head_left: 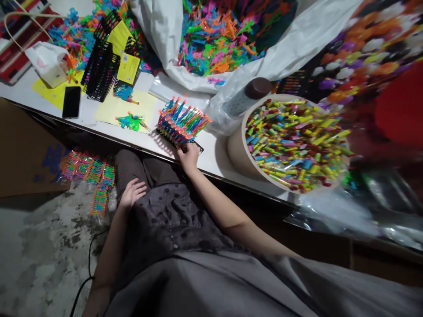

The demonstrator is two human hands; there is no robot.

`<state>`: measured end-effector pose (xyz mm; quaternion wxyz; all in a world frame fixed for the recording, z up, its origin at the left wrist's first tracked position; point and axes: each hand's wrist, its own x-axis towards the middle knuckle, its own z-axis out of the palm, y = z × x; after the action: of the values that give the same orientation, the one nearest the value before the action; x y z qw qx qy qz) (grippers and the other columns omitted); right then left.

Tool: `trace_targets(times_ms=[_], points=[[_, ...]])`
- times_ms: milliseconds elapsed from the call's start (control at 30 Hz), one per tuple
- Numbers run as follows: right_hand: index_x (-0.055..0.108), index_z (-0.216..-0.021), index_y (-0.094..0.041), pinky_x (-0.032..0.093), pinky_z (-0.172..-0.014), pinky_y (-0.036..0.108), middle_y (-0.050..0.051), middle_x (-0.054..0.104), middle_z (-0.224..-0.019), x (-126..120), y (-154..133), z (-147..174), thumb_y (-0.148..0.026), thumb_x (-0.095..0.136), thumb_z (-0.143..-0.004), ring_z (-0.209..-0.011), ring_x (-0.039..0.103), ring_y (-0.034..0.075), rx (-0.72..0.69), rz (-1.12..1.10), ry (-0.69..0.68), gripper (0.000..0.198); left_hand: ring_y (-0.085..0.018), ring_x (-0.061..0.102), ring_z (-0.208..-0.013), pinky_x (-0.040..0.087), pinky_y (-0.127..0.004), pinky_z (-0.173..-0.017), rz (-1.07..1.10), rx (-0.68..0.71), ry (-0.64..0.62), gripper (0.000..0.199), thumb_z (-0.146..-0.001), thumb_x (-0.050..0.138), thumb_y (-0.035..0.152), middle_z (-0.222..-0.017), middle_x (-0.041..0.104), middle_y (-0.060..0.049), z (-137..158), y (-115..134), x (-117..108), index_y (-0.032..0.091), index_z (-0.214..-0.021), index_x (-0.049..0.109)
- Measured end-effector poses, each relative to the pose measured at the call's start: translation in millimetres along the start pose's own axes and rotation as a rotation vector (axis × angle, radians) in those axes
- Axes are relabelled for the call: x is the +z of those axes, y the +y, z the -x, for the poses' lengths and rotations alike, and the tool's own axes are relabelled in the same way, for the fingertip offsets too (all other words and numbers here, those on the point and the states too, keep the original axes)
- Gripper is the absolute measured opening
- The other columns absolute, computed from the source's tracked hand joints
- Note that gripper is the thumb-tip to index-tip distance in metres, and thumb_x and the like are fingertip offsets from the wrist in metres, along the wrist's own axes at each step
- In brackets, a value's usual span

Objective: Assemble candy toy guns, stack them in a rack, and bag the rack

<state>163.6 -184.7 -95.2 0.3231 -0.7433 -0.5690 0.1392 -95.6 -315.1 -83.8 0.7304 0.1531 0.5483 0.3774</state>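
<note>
My right hand (189, 157) is closed on the near right corner of a black plastic rack (197, 144) at the front of the table. Rows of small colourful plastic pieces (180, 119) with orange tips stand packed in it. Over my lap, my left hand (132, 193) is held with fingers stretched out and nothing in it. Left of the rack, a green plastic toy (134, 123) and a blue plastic toy (123, 93) lie on a pale yellow sheet (107, 110).
A round tub (236, 149) full of small multicoloured tubes stands right of the rack, beside a brown-capped bottle (257, 89). Behind lies a white sack (165, 39) of plastic pieces. A phone (72, 102) and empty black racks (101, 70) are leftward. Bagged pieces (99, 200) lie on the floor.
</note>
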Motion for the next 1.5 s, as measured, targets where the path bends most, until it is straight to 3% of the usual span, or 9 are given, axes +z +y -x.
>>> trace_targets(times_ms=[233,433,567,733,867,1000,1167,1300,1500], points=[[0.040,-0.057,-0.020,0.031,-0.069,0.030,0.000,0.045,-0.058,-4,7,12,-0.035,0.057,-0.078,-0.062,0.039,0.014,-0.002,0.023,-0.048,0.031,-0.027,0.033,-0.136,0.018,-0.048,-0.116,-1.192,0.828,-0.013,0.049,-0.087,0.048,0.024,-0.142,0.042,-0.015,-57,110,74,0.012,-0.134,0.044],[0.047,-0.063,-0.018,0.030,-0.069,0.030,0.002,0.050,-0.062,-5,10,16,-0.036,0.056,-0.080,-0.065,0.042,0.015,-0.040,0.044,-0.066,0.026,-0.037,0.010,-0.143,0.000,-0.060,-0.113,-1.798,0.793,0.075,0.076,-0.074,0.054,0.010,-0.155,0.021,-0.015,-144,194,96,0.014,-0.146,0.028],[0.055,-0.071,-0.017,0.032,-0.070,0.030,0.004,0.055,-0.068,-2,5,15,-0.036,0.055,-0.081,-0.068,0.045,0.016,-0.031,0.002,-0.063,0.022,-0.033,0.037,-0.128,0.006,-0.059,-0.112,-1.913,0.815,0.016,0.047,-0.082,0.050,0.021,-0.132,0.048,-0.014,-170,200,89,0.021,-0.129,0.052],[0.058,-0.073,-0.016,0.037,-0.068,0.030,0.004,0.055,-0.068,9,-18,5,-0.037,0.051,-0.082,-0.066,0.046,0.016,0.125,-0.193,0.007,0.024,-0.028,0.046,-0.112,0.015,-0.053,-0.110,-1.927,1.004,0.047,0.028,-0.089,0.043,0.024,-0.111,0.056,-0.011,-164,188,79,0.022,-0.109,0.062],[0.060,-0.103,-0.014,0.045,-0.074,0.032,0.006,0.060,-0.082,17,-41,-4,-0.030,0.052,-0.078,-0.075,0.054,0.017,0.095,-0.419,-0.184,0.031,-0.028,0.045,-0.109,0.026,-0.049,-0.102,-1.858,0.949,-0.056,0.025,-0.090,0.041,0.025,-0.109,0.057,-0.011,-136,189,77,0.020,-0.107,0.060],[0.054,-0.120,-0.016,0.048,-0.089,0.035,0.012,0.058,-0.118,6,-58,10,-0.029,0.054,-0.076,-0.101,0.058,0.019,0.067,-0.608,-0.346,0.046,-0.024,0.044,-0.107,0.032,-0.043,-0.099,-1.410,0.992,0.123,0.024,-0.091,0.038,0.024,-0.110,0.053,-0.012,-83,180,80,0.016,-0.110,0.051],[0.057,-0.116,-0.019,0.051,-0.082,0.033,0.006,0.064,-0.091,-26,-77,51,-0.035,0.054,-0.079,-0.081,0.060,0.015,-0.016,-0.742,-0.583,0.040,-0.018,0.049,-0.095,0.043,-0.034,-0.089,-0.847,1.119,0.212,0.031,-0.097,0.025,0.040,-0.102,0.050,-0.010,-9,117,100,0.017,-0.106,0.043],[0.057,-0.106,-0.020,0.052,-0.074,0.030,0.004,0.063,-0.082,-37,-80,72,-0.043,0.058,-0.078,-0.074,0.059,0.015,-0.006,-0.818,-0.766,0.035,-0.019,0.051,-0.095,0.043,-0.033,-0.090,-0.368,0.949,0.180,0.029,-0.091,0.043,0.047,-0.099,0.052,-0.007,26,67,109,0.020,-0.096,0.051],[0.057,-0.115,-0.021,0.049,-0.094,0.036,0.009,0.063,-0.112,-36,-72,80,-0.049,0.062,-0.075,-0.100,0.062,0.019,-0.095,-0.721,-1.000,0.049,-0.017,0.052,-0.086,0.042,-0.031,-0.083,0.090,0.764,0.324,0.038,-0.079,0.060,0.054,-0.091,0.056,-0.006,56,41,88,0.018,-0.092,0.054]])
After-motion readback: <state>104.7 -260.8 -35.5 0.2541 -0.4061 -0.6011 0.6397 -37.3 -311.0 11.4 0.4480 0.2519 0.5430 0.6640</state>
